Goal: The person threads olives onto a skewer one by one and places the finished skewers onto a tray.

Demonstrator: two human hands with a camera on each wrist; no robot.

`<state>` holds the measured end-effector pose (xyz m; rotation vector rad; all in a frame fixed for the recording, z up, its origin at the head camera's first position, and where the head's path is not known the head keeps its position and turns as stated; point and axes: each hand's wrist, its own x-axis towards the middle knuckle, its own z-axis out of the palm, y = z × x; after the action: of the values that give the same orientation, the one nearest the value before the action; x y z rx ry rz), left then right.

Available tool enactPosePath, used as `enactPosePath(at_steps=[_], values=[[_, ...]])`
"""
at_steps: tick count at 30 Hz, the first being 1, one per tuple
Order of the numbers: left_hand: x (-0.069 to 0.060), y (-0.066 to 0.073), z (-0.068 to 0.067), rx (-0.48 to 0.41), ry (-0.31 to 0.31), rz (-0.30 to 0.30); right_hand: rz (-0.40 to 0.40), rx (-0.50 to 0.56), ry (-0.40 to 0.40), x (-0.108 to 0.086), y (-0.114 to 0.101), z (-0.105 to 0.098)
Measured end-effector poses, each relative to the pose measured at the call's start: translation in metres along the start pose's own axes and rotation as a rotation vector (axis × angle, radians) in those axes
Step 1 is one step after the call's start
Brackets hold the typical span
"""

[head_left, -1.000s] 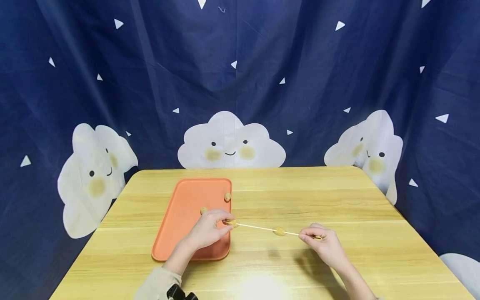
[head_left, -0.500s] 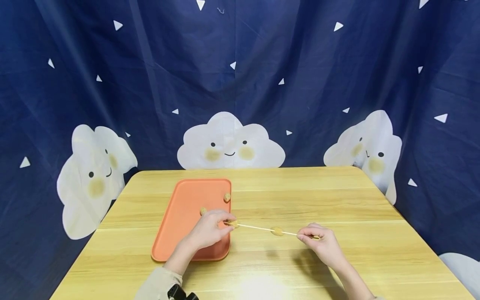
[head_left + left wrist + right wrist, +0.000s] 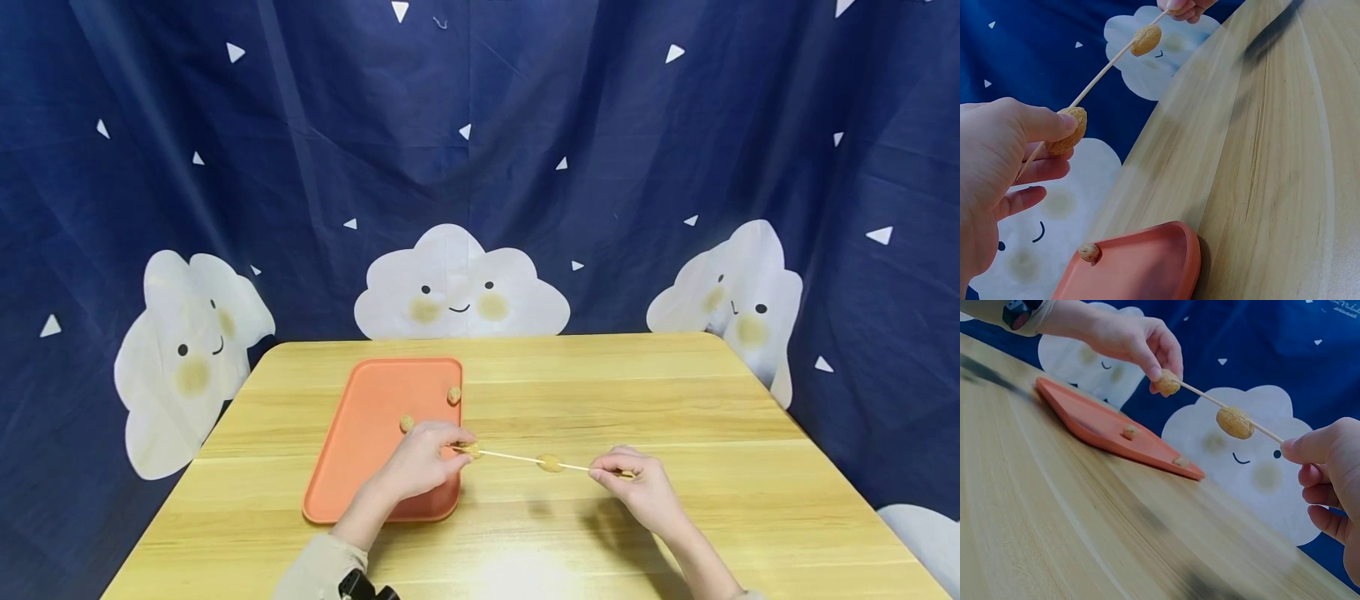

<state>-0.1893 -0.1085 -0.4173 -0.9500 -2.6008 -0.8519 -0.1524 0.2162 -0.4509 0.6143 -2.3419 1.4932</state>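
A thin wooden skewer (image 3: 512, 456) spans the space between both hands above the table. My left hand (image 3: 422, 463) pinches a wrinkled golden-brown fried ball (image 3: 1071, 132) threaded near the skewer's left end. Farther along, a second fried ball (image 3: 550, 463) sits on the stick, touched by neither hand. At the other end, my right hand (image 3: 639, 488) holds the skewer between thumb and fingers. Beneath the left hand lies an orange tray (image 3: 375, 417), with one loose ball (image 3: 407, 423) near its middle and another loose ball (image 3: 453, 395) by its right rim.
The wooden table (image 3: 600, 392) extends right of the tray. Behind it hangs a dark blue curtain (image 3: 480, 192) printed with clouds and white triangles. A black device (image 3: 360, 586) is strapped at the left wrist.
My right hand has shifted slightly left with the skewer and its middle ball. My left hand has edged right, and the gap between the two threaded balls has narrowed.
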Motion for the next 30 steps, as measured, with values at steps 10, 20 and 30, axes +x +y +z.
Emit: enactPosePath(at_steps=[10,20,30], values=[[0.0004,0.0014,-0.0016,0.001,-0.023,-0.014,0.006,-0.002,-0.012,0.0020,-0.0057,0.0006],[0.0008,0.0024,-0.0021,0.048,-0.029,0.020,0.003,0.002,-0.035,0.0028,-0.0039,0.0027],[0.0015,0.0048,-0.0025,0.086,-0.022,0.058,0.012,-0.001,-0.038,0.0050,-0.0072,0.0072]])
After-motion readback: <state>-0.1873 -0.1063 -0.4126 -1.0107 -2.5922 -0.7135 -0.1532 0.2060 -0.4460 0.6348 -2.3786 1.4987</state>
